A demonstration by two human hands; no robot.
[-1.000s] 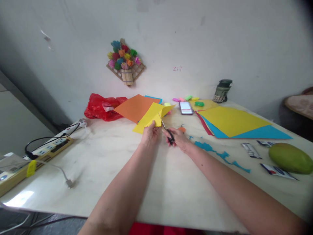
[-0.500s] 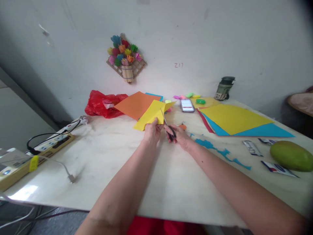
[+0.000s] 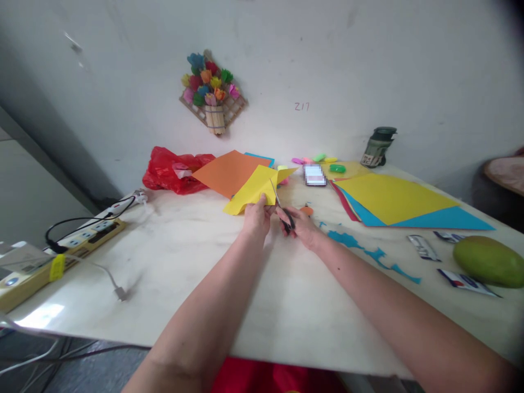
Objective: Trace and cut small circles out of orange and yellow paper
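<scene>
A sheet of yellow paper [image 3: 251, 188] is pinched along its near edge by my left hand [image 3: 258, 217], the thumb lying on top. My right hand [image 3: 299, 225] is closed round the black handles of a pair of scissors [image 3: 289, 218]. Their thin metal blades reach up to the left, over the right part of the yellow paper, where a strip of it lifts away. Beyond the sheet lies orange paper [image 3: 227, 172]. A small orange scrap [image 3: 307, 210] rests just past my right hand, and cut blue scraps [image 3: 344, 238] trail off to its right.
On the right are stacked coloured sheets [image 3: 397, 199], a green mango [image 3: 487, 261] and small wrappers [image 3: 423, 248]. A phone [image 3: 315, 175], markers [image 3: 319, 158] and a bottle [image 3: 379, 147] stand farther back. At left are a red plastic bag [image 3: 172, 177] and a power strip [image 3: 82, 237] with cables.
The view has shifted slightly. Both hands, the yellow paper and the scissors keep nearly the same places relative to each other.
</scene>
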